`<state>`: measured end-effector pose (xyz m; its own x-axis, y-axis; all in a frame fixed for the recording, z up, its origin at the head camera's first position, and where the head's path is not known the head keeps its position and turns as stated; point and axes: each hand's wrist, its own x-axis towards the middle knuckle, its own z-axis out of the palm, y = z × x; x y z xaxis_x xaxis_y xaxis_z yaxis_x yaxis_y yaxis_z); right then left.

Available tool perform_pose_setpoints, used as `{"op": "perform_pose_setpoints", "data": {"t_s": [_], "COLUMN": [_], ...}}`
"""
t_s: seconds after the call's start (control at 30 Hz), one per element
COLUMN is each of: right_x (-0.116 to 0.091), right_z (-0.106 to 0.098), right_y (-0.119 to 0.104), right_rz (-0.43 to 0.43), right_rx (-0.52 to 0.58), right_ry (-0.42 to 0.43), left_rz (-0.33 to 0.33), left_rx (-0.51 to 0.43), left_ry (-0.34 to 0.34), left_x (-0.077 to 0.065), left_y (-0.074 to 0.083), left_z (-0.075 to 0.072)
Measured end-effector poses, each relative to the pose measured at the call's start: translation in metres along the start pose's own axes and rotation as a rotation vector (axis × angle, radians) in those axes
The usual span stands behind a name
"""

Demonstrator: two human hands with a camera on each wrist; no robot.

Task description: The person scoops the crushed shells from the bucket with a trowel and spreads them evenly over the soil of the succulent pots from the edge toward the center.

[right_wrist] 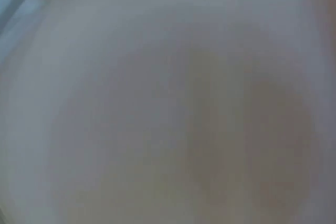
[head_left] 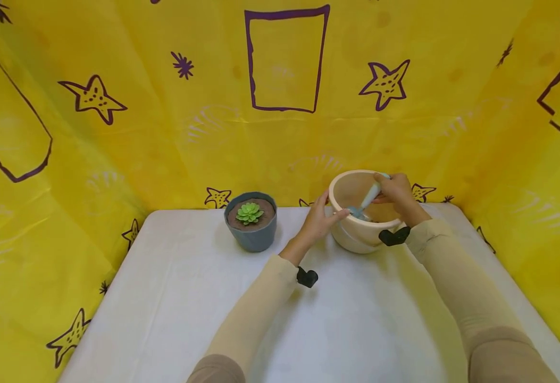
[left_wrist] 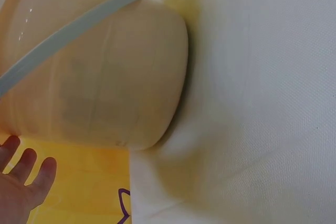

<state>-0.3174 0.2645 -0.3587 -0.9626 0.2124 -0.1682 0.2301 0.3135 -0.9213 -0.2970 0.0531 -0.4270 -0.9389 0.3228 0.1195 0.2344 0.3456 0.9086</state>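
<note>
A blue-handled tool (head_left: 370,195) tilts inside a cream bucket (head_left: 354,240) near the back right corner of a white counter (head_left: 174,298), a person's right hand (head_left: 396,192) grasping its handle. The left hand (head_left: 317,219), its grip loose and fingers spread, touches the bucket's side. Farther left, near the back edge, a gray pot (head_left: 254,238) holds a green succulent (head_left: 249,213).

I see a cream bucket (head_left: 358,242), a pale blue tool (head_left: 370,196) and a grey-blue pot (head_left: 255,238). I make out yellow sheeting (head_left: 280,143) patterned with dark purple starfish (head_left: 386,85).
</note>
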Motion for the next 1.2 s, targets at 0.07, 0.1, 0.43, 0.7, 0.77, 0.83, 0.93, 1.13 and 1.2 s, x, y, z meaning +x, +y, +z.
{"op": "perform_pose_setpoints", "data": {"t_s": [0.07, 0.1, 0.43, 0.7, 0.77, 0.83, 0.93, 1.13, 1.2], "right_x": [0.002, 0.003, 0.003, -0.001, -0.002, -0.004, -0.007, -0.01, -0.011], "right_z": [0.004, 0.006, -0.001, -0.014, -0.016, -0.019, -0.023, -0.025, -0.024], "right_y": [-0.002, -0.003, 0.0, 0.0, 0.0, 0.0, 0.0, -0.003, -0.003], "right_rz": [-0.015, -0.027, 0.023, 0.038, 0.041, 0.05, 0.065, 0.087, 0.089], "right_rx": [-0.034, -0.043, -0.015, 0.153, 0.169, 0.193, 0.247, 0.343, 0.356], "right_ry": [-0.022, -0.03, 0.016, 0.01, 0.002, 0.002, -0.003, -0.026, -0.018], "left_rz": [0.004, 0.007, 0.006, 0.005, 0.012, 0.018, 0.018, -0.012, -0.017], "left_rx": [-0.002, -0.005, -0.013, -0.031, -0.035, -0.025, -0.019, -0.007, 0.003], "left_ry": [0.012, 0.018, -0.004, 0.003, 0.001, -0.007, -0.014, 0.005, -0.005], "left_x": [0.0, 0.001, 0.003, 0.002, 0.003, 0.003, 0.002, 0.0, 0.001], "left_y": [0.0, -0.001, -0.004, -0.001, -0.001, -0.001, 0.0, 0.001, 0.0], "left_z": [-0.001, -0.001, 0.005, 0.006, 0.006, 0.007, 0.006, 0.002, 0.001]}}
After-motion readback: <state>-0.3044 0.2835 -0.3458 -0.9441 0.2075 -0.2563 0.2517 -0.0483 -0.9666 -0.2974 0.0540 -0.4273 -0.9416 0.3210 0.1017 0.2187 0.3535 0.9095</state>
